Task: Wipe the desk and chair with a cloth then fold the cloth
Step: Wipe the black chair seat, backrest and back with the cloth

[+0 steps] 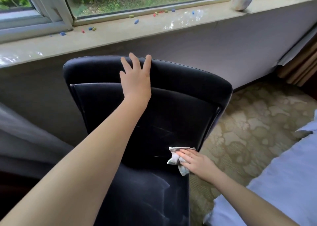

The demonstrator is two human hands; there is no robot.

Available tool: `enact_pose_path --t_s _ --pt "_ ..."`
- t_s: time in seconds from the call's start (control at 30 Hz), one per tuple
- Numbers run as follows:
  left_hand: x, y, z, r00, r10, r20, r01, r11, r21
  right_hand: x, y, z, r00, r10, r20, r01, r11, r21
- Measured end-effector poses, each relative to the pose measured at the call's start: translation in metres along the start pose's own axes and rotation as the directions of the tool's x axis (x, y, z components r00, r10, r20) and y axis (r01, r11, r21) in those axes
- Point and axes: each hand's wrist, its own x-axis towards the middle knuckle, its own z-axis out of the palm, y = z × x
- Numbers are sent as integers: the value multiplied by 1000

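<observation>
Left hand (135,78) is stretched way out, fingers spread flat on the top of the black chair (180,105) back. Right hand (194,162) sits lower, fingers straight, pressing the crumpled grey cloth (175,159) against the backrest's lower right edge.

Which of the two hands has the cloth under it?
The right hand, pressing the cloth low on the chair back; the left hand rests bare on its top edge.
</observation>
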Motion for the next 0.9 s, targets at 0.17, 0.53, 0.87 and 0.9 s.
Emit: enact_pose_path --t_s 0.17,0.53,0.87,0.9 --pt "-1 0 -5 1000 -11 24 12 1000 -8 31 48 -61 904 184 -386 -156 982 102" --pt "1 7 -6 1000 -30 -10 29 999 -34 63 63 -77 720 343 -603 -313 936 160" --pt "2 4 -1 1000 -21 -4 21 1000 -16 3 -9 13 939 44 340 -161 932 324" --pt "2 2 -3 1000 -13 3 13 1000 -18 2 -12 5 949 93 300 -207 902 378"
